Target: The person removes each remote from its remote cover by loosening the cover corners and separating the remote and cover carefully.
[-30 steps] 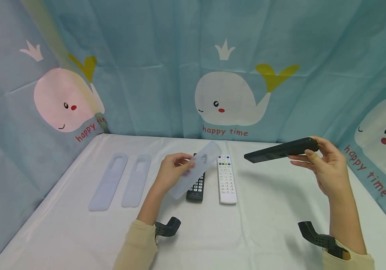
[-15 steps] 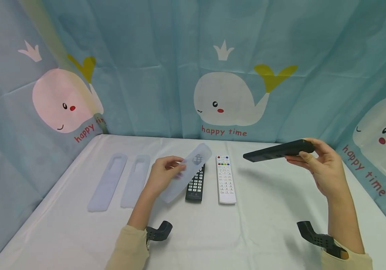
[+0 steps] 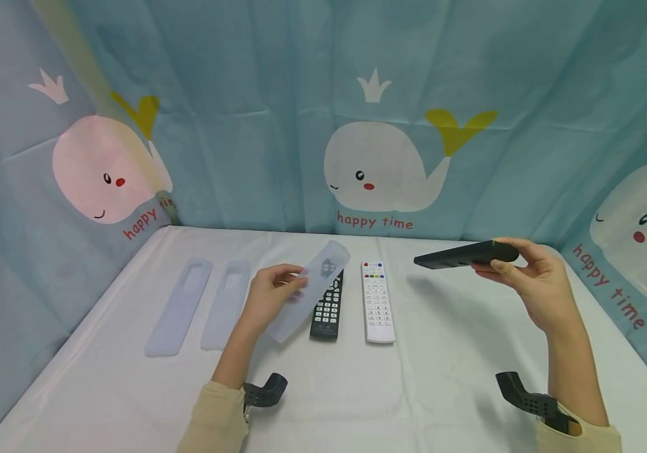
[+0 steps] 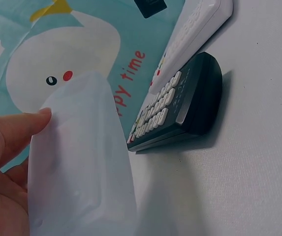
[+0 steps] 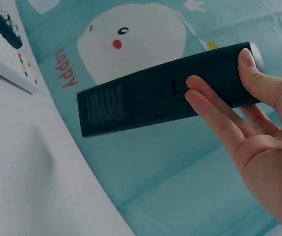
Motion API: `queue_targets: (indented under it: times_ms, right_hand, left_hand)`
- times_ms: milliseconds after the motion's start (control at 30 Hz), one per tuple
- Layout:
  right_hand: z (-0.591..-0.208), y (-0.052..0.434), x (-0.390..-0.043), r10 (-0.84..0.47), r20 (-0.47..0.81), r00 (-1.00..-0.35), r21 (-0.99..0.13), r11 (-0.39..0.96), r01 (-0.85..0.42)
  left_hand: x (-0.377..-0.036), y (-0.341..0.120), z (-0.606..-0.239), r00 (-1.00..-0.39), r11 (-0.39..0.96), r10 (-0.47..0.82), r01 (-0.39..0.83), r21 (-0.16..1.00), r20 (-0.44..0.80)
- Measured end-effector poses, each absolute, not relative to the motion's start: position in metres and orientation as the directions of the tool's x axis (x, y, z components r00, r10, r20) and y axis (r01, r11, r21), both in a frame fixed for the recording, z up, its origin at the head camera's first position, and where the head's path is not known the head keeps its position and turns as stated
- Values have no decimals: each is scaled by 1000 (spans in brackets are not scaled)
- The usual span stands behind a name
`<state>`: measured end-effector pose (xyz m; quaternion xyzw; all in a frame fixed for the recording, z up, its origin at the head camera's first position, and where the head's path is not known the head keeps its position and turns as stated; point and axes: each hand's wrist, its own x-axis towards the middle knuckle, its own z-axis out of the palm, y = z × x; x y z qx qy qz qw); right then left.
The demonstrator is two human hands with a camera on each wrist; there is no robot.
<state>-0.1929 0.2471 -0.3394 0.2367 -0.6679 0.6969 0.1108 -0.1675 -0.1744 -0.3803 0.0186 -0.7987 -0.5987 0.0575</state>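
The right hand (image 3: 532,286) holds a black remote (image 3: 466,254) in the air, above the worktop (image 3: 447,377) and to the right of the white remote (image 3: 377,301). The long axis of the black remote is almost level; its free end points toward the white remote, and the other end sits in the grip, with the thumb on top and the fingers (image 5: 214,110) under it. The left hand (image 3: 269,299) pinches a clear silicone sleeve (image 3: 309,290) between thumb and fingers, so this grip is closed on the sleeve. The sleeve is long and slanted, its upper end pointing away from the person and over the top of the dark keypad remote (image 3: 327,304), which lies flat just to the left of the white remote. The sleeve looks milky and half transparent, soft, with rounded ends, and the dark keys show through it. The black remote is plain and matte. The right wrist view shows its back side, with a small label of white print near the free end and a battery cover; the head view does not show this. The left wrist view shows the pale keys of the dark keypad remote from the side. Two more clear sleeves (image 3: 178,306) lie flat on the worktop, well to the left of the white remote.
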Motion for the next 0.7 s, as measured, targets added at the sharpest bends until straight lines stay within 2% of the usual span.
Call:
queue_targets:
  times_ms: [500, 700]
  right_hand:
    - [-342, 243, -194, -230, 405, -885, -912, -30, -409]
    - [-347, 241, -196, -256, 408, -876, -907, -4, -421]
  left_hand:
    - [-167, -174, -381, -988, 271, -150, 2, 962, 45]
    - [-167, -178, -381, -982, 262, -187, -14, 965, 37]
